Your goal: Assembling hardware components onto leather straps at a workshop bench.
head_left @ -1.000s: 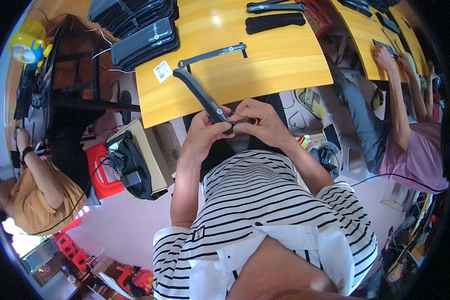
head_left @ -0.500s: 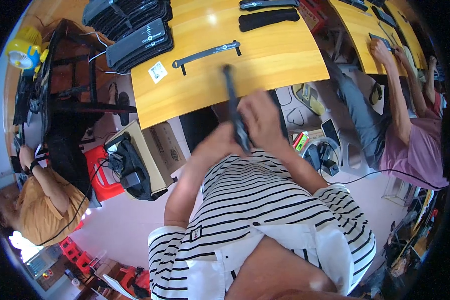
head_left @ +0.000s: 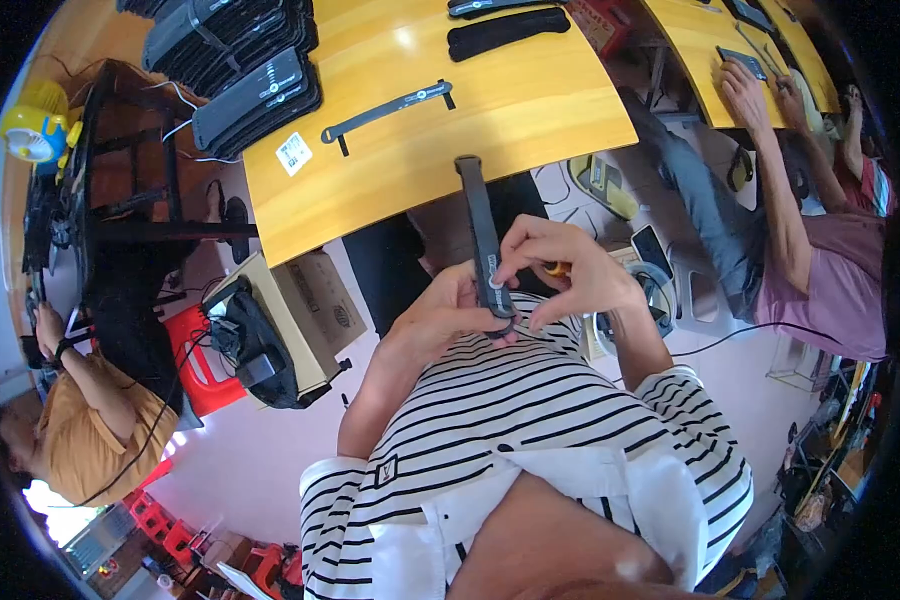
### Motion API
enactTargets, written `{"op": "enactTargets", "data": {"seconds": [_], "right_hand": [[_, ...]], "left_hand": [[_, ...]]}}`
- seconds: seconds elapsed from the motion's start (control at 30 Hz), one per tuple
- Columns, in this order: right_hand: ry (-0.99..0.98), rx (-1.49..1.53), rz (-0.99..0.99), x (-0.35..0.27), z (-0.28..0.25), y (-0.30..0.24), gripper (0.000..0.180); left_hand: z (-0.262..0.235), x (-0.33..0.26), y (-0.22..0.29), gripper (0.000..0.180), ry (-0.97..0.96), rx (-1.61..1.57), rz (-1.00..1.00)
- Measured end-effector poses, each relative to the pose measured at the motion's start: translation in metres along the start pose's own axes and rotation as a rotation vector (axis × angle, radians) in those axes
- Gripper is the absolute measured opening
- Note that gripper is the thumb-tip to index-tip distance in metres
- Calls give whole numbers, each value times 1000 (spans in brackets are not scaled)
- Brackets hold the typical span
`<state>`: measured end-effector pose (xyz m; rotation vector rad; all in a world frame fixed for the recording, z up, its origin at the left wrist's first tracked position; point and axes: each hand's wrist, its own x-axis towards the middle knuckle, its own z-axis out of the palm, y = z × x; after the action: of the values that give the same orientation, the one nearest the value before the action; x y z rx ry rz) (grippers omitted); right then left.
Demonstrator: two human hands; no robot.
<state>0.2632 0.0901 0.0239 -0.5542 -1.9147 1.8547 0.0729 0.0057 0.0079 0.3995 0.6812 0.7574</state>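
Observation:
A dark grey strap [head_left: 483, 215] with a white printed mark near its lower end is held lengthwise in front of my striped shirt. My left hand [head_left: 440, 312] is closed round its lower end, thumb lying across it. From the right, my right hand [head_left: 575, 270] reaches over, its index fingertip at the strap's mark and its thumb apart. Something small, orange and black [head_left: 556, 268], shows among its curled fingers; its kind is too hidden to tell. On the table beyond lies a similar strap [head_left: 390, 112] with two short black tabs.
The yellow table [head_left: 530, 110] bears stacked black straps [head_left: 260, 100], a white label [head_left: 294, 154] and a black bundle [head_left: 508, 34]. An open carton [head_left: 320, 310] with a black bag stands left below. Co-workers sit at both sides; one hand [head_left: 745, 92] works at another table.
The strap, blurred before, is now steadier and turned with its printed face up. My right hand has shifted right and down, its fingers more spread. The table appears slightly further left and higher.

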Motion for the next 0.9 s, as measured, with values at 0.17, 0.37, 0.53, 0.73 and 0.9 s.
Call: {"op": "enactTargets", "data": {"seconds": [0.17, 0.37, 0.53, 0.73, 0.9], "right_hand": [[81, -179, -113, -8, 3, 6, 29], [182, -176, -157, -8, 17, 3, 16], [574, -341, -142, -1, 45, 0, 10], [855, -449, -299, 45, 4, 26, 3], [641, 254, 26, 55, -4, 7, 6]], "left_hand": [[10, 7, 9, 36, -43, -40, 39], [5, 13, 14, 37, -107, 55, 51], [3, 21, 6, 44, 18, 145, 139], [16, 24, -3, 43, -36, 150, -56], [3, 23, 1, 41, -108, 239, 24]]}}
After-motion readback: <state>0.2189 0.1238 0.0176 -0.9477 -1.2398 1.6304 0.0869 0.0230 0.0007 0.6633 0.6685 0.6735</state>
